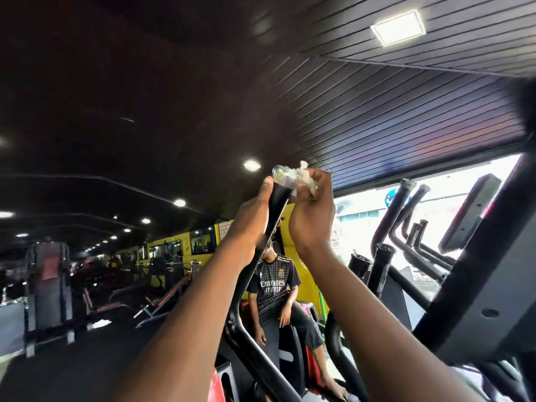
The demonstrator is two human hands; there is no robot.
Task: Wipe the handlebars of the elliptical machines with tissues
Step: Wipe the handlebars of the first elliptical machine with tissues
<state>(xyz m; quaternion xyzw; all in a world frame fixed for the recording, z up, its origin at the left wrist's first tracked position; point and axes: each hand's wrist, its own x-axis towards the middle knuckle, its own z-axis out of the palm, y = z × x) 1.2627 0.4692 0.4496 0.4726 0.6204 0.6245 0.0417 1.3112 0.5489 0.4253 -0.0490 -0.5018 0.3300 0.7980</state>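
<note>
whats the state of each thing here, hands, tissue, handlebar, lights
left hand: grips the handlebar below its top
right hand: holds the tissue against the handlebar's top end
tissue: crumpled, at the handlebar tip
handlebar: raised, tilted, held
ceiling light: on

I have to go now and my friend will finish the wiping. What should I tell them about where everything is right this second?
Left hand: holds the handlebar just below its top, steadying it.
Right hand: grips a crumpled tissue pressed at the handlebar's top end.
Done: wiping has reached the tip of this bar; how much below is clean cannot be told.
Left: the rest of this bar if needed, then the other handlebars to the right by the window.
Note: a person sits just behind this machine.
</note>
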